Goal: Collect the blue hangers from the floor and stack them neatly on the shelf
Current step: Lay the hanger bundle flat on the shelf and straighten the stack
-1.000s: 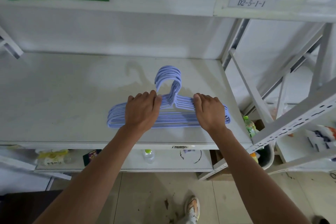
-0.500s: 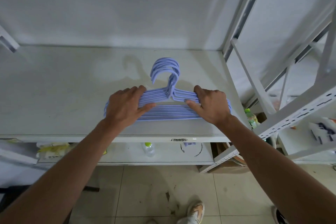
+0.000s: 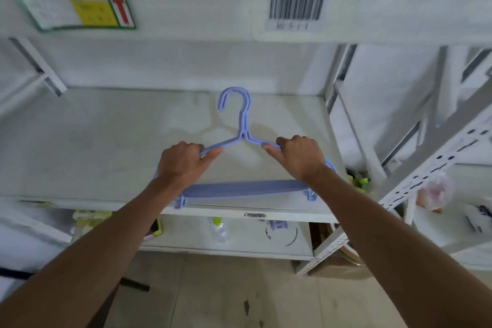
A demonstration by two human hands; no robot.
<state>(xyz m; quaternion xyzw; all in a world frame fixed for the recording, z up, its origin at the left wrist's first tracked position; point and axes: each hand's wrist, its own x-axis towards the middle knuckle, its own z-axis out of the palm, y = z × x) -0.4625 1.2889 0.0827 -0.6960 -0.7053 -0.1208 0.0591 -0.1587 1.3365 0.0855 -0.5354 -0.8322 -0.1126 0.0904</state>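
Red up-arrow on the green-bordered label point(image 3: 73, 4) — barcode sticker point(image 3: 296, 11), its code blurred — both on the upper shelf beam point(image 3: 199, 8)

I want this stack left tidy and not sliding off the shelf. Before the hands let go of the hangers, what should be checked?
1. Left hand grips the left shoulder of the blue hangers: ok.
2. Right hand grips the right shoulder: ok.
3. Hooks lined up, pointing toward the back: ok.
4. Bottom bars fully on the shelf: not ok, the small end clips overhang the front edge.
5. Stack lying flat: cannot tell, it looks tipped up.
6. No hangers remaining on the floor: cannot tell, only part shows.
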